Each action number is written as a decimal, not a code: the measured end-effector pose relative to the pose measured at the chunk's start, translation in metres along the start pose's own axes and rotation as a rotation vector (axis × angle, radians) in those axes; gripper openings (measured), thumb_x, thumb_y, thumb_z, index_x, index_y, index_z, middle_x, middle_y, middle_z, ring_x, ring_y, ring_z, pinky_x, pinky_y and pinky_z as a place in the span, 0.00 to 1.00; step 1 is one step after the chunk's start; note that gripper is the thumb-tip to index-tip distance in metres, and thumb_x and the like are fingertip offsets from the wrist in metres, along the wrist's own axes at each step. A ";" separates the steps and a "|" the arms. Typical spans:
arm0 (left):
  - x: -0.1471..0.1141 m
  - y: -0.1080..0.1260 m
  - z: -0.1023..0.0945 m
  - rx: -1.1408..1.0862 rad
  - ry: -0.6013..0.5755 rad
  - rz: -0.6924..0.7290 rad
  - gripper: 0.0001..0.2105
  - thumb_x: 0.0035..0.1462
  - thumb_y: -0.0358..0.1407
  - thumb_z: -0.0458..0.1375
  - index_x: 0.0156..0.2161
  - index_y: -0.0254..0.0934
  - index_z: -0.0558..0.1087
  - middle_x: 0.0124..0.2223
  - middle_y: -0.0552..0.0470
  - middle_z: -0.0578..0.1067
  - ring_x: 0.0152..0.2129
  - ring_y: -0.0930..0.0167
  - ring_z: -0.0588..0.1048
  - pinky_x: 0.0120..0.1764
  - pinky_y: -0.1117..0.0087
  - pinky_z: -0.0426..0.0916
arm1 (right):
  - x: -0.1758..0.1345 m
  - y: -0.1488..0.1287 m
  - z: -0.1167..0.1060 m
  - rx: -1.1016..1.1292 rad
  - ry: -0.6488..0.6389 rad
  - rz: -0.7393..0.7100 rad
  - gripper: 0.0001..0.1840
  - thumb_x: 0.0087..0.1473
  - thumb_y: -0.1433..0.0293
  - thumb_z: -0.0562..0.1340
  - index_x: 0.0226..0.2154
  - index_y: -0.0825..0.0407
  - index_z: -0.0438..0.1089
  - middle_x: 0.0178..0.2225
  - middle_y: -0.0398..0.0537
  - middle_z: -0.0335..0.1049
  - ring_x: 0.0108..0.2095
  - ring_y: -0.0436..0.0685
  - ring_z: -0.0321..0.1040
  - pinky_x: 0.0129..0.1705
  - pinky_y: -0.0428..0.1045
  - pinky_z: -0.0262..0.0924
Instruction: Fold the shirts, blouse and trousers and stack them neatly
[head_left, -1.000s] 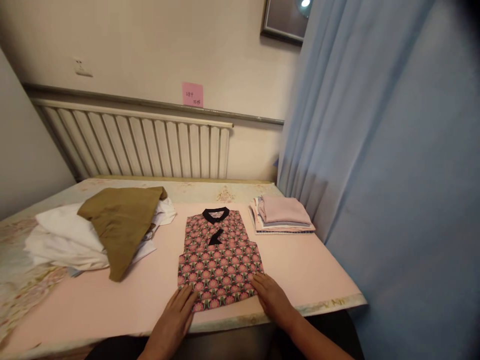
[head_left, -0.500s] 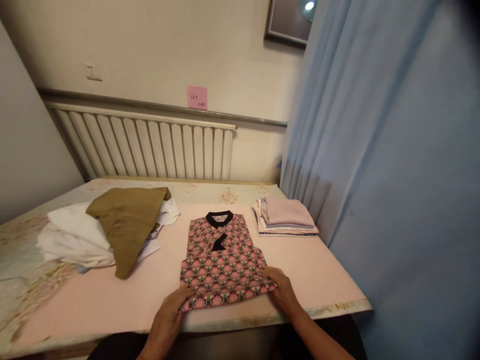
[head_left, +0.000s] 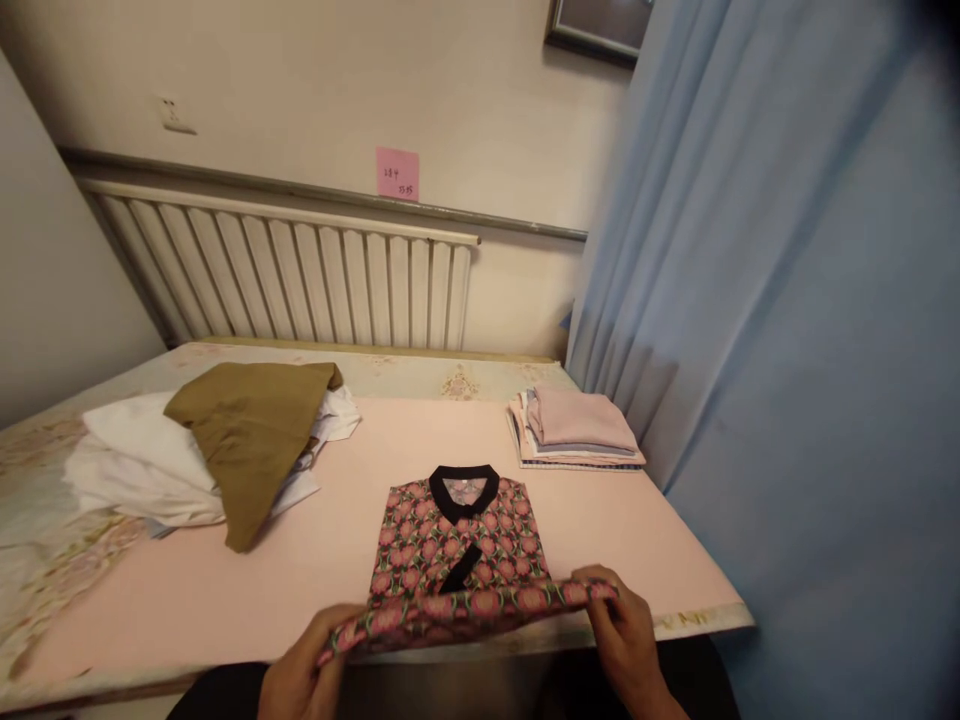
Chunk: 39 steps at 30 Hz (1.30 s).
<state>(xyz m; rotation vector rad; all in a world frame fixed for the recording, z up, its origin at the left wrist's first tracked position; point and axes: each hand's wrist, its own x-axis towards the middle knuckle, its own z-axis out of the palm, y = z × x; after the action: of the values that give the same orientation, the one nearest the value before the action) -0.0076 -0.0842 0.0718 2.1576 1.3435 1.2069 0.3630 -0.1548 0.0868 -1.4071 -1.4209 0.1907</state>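
Note:
A pink floral shirt (head_left: 416, 525) with a black collar lies on the pink cloth, collar toward the wall. Its near part is folded up and lifted off the surface at the table's front edge. My left hand (head_left: 311, 655) grips the left end of that raised edge between thumb and fingers. At the right end, my right hand (head_left: 621, 630) pinches the same edge, fingers on top and thumb beneath. The strip between both hands is stretched nearly straight, slightly higher on the right, and hides the shirt's lower front.
To the left, an olive garment (head_left: 251, 430) lies over crumpled white clothes (head_left: 142, 460). A stack of folded clothes (head_left: 581, 425) sits at the right, beside a blue curtain (head_left: 750, 350). Behind the table (head_left: 405, 372) stands a white radiator (head_left: 300, 270).
Both hands have raised the shirt's near edge off the table and pulled the shirt toward me. The collar is nearer now, and the view has shifted slightly.

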 end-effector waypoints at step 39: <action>0.112 -0.002 0.165 0.634 -0.254 -0.029 0.22 0.62 0.30 0.43 0.60 0.36 0.64 0.66 0.44 0.58 0.64 0.59 0.52 0.61 0.53 0.50 | 0.055 0.051 0.164 -0.531 -0.303 -0.224 0.24 0.61 0.74 0.47 0.56 0.55 0.64 0.60 0.54 0.61 0.61 0.58 0.53 0.63 0.57 0.45</action>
<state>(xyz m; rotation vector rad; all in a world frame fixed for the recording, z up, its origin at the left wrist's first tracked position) 0.1439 0.0372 0.0277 2.5703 1.7965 0.4945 0.2889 -0.0081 0.0118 -1.6732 -1.9670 -0.1366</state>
